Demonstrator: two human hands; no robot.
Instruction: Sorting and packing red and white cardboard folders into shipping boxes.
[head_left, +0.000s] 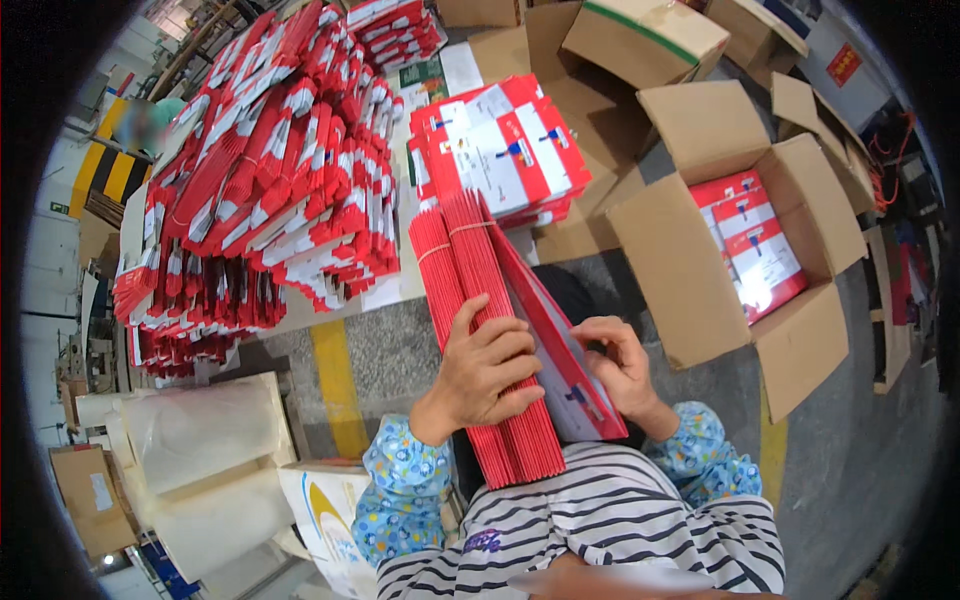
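Across my lap stands a thick bundle of flat-folded red cartons point(445, 270), their pleated edges facing up and a thin band round the upper part. My left hand point(485, 365) lies over the bundle with its fingers curved across the folded edges, gripping it. On the bundle's right side a red and white flat carton point(570, 385) leans outward, apart from the rest at its lower end. At that carton's upper edge, my right hand point(618, 368) has its thumb and fingers closed. Its fingertips are partly hidden.
A tall heap of red and white flat cartons point(270, 170) fills the left. Ahead lies a smaller stack point(500, 150). On the right an open cardboard box point(690, 280) holds more flat cartons point(755, 250). Other boxes point(645, 40) stand behind; a blurred person point(145, 125) is far left.
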